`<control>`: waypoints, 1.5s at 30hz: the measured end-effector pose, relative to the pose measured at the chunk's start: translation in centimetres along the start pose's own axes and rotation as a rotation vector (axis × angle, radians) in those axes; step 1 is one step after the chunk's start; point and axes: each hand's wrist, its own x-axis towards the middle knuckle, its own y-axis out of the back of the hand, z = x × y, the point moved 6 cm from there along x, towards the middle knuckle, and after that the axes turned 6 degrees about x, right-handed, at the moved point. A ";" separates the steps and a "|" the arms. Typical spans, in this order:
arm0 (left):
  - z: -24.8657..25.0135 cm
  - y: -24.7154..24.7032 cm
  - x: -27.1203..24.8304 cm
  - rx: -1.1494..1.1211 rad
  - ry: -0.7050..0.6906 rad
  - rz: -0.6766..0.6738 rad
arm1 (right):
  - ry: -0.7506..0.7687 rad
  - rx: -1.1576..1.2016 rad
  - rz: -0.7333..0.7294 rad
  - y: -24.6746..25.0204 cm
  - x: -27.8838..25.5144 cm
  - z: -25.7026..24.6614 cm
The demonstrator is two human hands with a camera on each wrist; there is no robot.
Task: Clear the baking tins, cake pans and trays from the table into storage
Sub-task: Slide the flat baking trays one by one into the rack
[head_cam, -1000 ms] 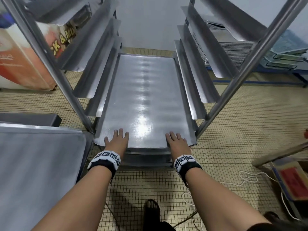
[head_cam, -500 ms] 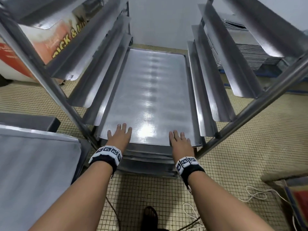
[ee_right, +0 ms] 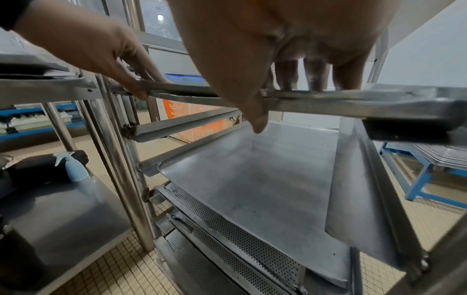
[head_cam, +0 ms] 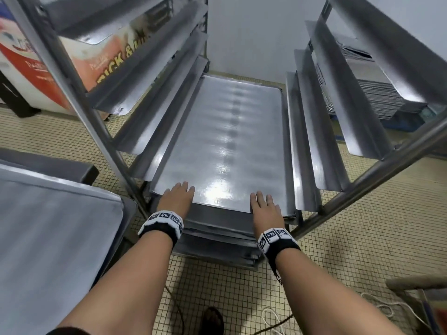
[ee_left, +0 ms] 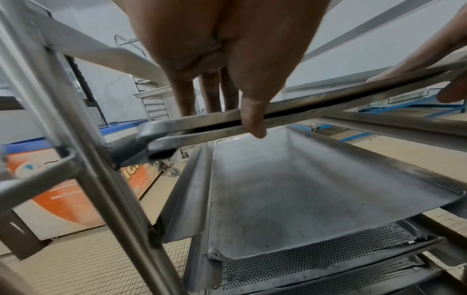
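Observation:
A large flat metal baking tray (head_cam: 225, 141) lies on the runners of a steel tray rack (head_cam: 79, 97), nearly all the way in. My left hand (head_cam: 177, 197) rests on its near left edge and my right hand (head_cam: 264, 205) on its near right edge. In the left wrist view the fingers (ee_left: 209, 93) lie straight on top of the tray rim (ee_left: 328, 103) and the thumb hangs down over it. The right wrist view shows the same: fingers (ee_right: 316, 73) on the rim (ee_right: 353, 99), thumb hanging in front.
A solid tray (ee_left: 290, 189) and perforated trays (ee_left: 316, 257) fill the slots below. A steel table with another tray (head_cam: 48, 238) stands close on the left, with a spray bottle (ee_right: 73, 167) on its lower shelf. Stacked trays (head_cam: 377, 93) sit beyond the rack; cables (head_cam: 273, 317) lie on the floor.
The tray has slid further into the rack with both hands following its near edge forward. The rack's upper runners now loom closer on both sides.

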 end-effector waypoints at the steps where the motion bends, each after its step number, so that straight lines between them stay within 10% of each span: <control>1: -0.1 0.2 -0.6 0.004 -0.005 -0.003 | -0.001 -0.002 -0.018 0.0 -0.1 0.0; 11: -5.9 -0.8 -14.0 -0.368 0.136 -0.007 | 0.011 -0.080 -0.099 2.6 -4.4 -7.4; 18: -15.3 -4.5 -28.2 -0.464 0.634 0.063 | 0.204 0.061 -0.084 4.8 -10.0 -20.7; 26: -17.9 -11.8 -41.9 -0.691 1.200 -0.296 | 0.440 0.199 -0.017 4.6 -13.4 -32.3; 45: -17.5 -12.6 -45.3 -1.044 1.818 -0.265 | 0.430 0.091 -0.228 4.0 -2.2 -41.7</control>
